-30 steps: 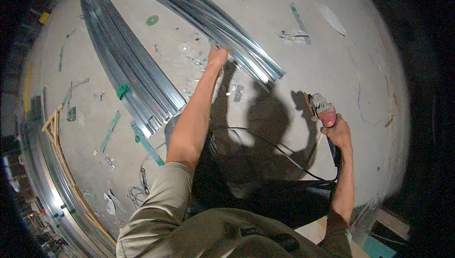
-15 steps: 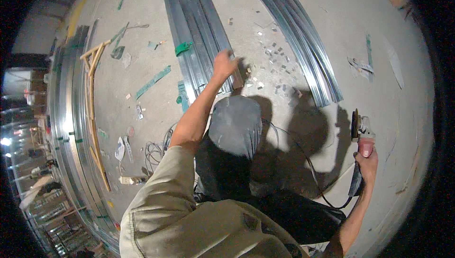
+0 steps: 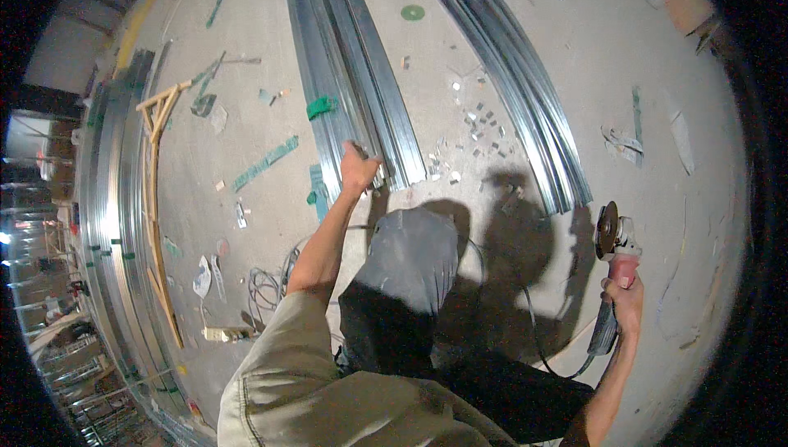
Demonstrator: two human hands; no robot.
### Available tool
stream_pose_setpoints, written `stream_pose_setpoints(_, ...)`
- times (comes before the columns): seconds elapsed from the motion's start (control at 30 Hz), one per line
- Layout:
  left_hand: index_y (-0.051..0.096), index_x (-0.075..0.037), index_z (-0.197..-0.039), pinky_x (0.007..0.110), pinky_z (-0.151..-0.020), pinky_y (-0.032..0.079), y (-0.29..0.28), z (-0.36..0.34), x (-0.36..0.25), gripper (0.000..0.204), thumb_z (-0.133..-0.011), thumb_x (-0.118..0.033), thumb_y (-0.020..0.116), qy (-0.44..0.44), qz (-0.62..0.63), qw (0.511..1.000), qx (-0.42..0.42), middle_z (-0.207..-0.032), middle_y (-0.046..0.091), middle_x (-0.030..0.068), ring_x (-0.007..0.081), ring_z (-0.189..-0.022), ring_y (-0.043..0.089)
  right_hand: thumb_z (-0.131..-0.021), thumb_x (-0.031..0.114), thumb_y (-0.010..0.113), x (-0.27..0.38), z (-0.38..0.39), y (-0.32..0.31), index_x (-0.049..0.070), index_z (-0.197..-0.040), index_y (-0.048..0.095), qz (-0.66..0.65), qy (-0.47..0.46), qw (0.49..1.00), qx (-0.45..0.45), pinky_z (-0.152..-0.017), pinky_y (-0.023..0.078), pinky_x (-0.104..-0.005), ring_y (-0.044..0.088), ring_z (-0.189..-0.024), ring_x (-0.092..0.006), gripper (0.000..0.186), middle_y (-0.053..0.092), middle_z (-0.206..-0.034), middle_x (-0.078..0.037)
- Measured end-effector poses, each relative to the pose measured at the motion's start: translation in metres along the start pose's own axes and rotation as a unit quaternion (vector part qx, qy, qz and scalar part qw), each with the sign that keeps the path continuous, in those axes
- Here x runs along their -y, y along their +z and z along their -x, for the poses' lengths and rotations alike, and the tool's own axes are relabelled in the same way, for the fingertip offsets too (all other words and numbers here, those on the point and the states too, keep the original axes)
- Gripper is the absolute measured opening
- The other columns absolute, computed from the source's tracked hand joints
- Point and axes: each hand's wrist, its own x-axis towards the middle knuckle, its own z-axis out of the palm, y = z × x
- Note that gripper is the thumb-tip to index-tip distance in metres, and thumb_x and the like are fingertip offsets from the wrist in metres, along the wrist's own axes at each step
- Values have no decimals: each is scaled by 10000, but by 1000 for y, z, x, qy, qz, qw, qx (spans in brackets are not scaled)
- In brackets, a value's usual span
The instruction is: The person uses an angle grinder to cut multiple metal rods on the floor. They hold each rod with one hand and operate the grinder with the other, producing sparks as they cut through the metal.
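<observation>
My left hand (image 3: 358,171) grips a steel channel at the near end of the long galvanized bundle (image 3: 391,110), which has a green wrap (image 3: 320,108) around part of it. My right hand (image 3: 624,301) holds an angle grinder (image 3: 622,270) with a red-and-silver body and a disc at its top, raised at the right; its black cable trails downward. A second stack of channels (image 3: 509,77) lies right of the first, with small metal offcuts (image 3: 484,123) scattered between them. My bent knee in dark, dusty trousers is below my left hand.
At the left lie more long metal profiles (image 3: 115,201) and a wooden frame (image 3: 154,217). A power strip (image 3: 222,334) and coiled cable (image 3: 267,283) are near my left side. Green scraps (image 3: 263,164) and a green disc (image 3: 413,13) lie on the concrete floor (image 3: 657,61).
My left hand has left the right stack for the left bundle and moved down to its near end. The view has turned. My right hand still holds the grinder.
</observation>
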Motion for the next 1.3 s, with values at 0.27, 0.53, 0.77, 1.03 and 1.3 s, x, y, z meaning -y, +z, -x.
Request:
stream_pose_setpoints(0.27,581,-34,-1172,417,-545,540,-133,-8,-155,572,-871,-486,759,-53,524,844,106,-895,636,106,227,-638,597,-771,134,752,12,10,9,15,-1072,609,-4,-64,998,-21,-662,493,-304,589,-701,-137,354,645,-871,-42)
stream_pose_setpoints(0.53,564,77,-1216,458,-863,574,-33,76,-233,323,-980,-144,572,-124,715,629,278,-1057,683,188,311,-907,674,-759,142,774,38,26,14,6,-1134,635,16,-84,996,1,-731,527,-305,628,-814,-135,423,677,-926,-43)
stream_pose_setpoints(0.77,647,-27,-1155,339,-706,563,52,66,-266,244,-979,-195,633,-93,632,693,334,-944,720,85,187,-803,661,-736,88,742,28,31,18,19,-1047,619,20,-64,998,-10,-619,483,-275,563,-681,-103,342,604,-826,-2)
stream_pose_setpoints(1.03,666,-22,-1042,244,-439,307,109,51,-271,252,-1016,-270,626,-59,506,774,377,-968,737,71,86,-552,482,-633,220,795,23,46,19,-2,-1135,620,214,-8,976,-50,-854,552,-402,715,-943,-319,576,729,-1012,-187)
stream_pose_setpoints(1.3,589,1,-944,268,-446,318,152,76,-291,322,-919,-264,771,-113,463,808,346,-731,571,19,92,-537,444,-663,236,790,29,54,19,-37,-1131,553,360,8,929,-89,-780,550,-468,706,-871,-421,592,705,-930,-268)
